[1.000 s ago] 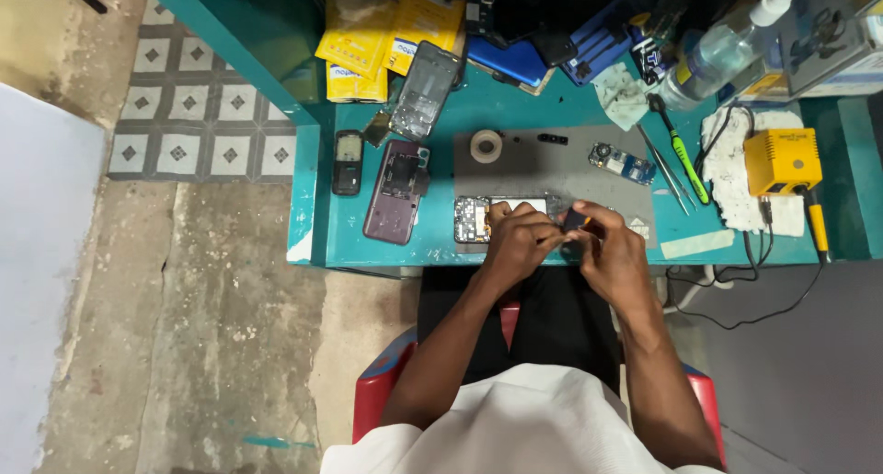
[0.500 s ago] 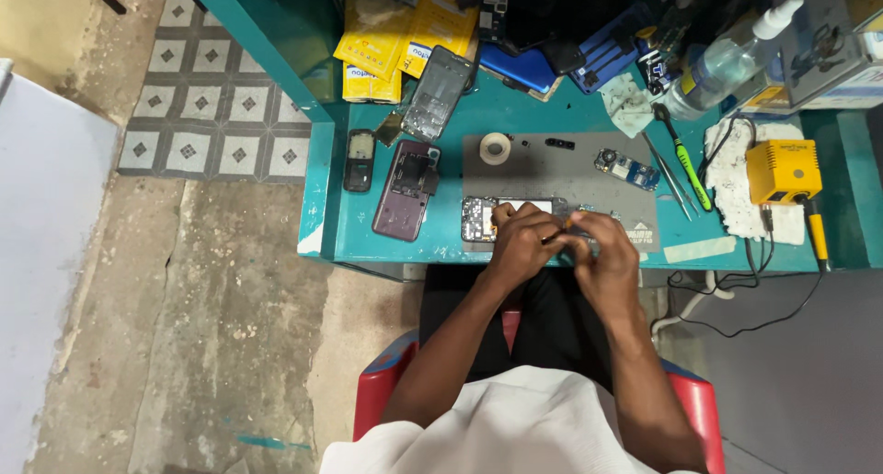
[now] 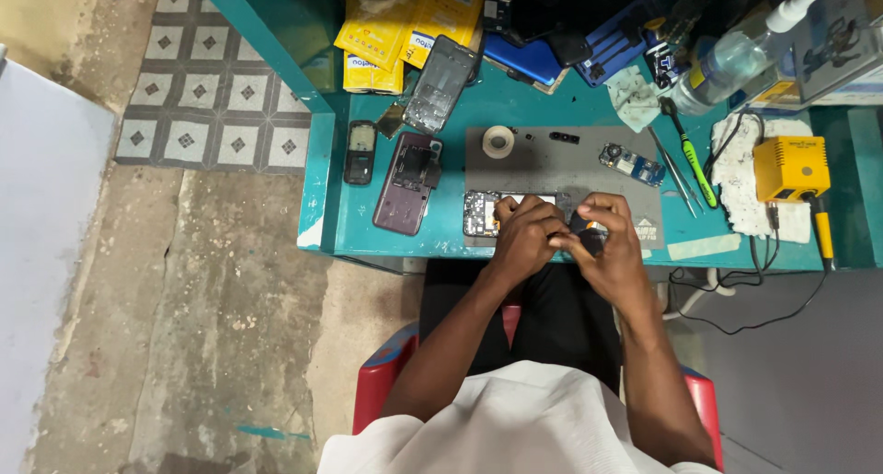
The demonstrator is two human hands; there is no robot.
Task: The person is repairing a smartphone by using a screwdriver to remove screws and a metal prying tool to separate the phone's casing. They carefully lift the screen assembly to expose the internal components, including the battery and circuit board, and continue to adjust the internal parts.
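Opened phone (image 3: 482, 214) under left hand (image 3: 526, 238), fingers curled on it, right hand (image 3: 612, 253) fingers pinching small dark part (image 3: 585, 242).

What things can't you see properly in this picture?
Head view, the only one:
- The small dark part between both hands, left hand and right hand: fingers cover most of it.
- The opened phone on the grey mat: its right end is hidden under the left hand.
- The spray bottle: partly behind clutter.
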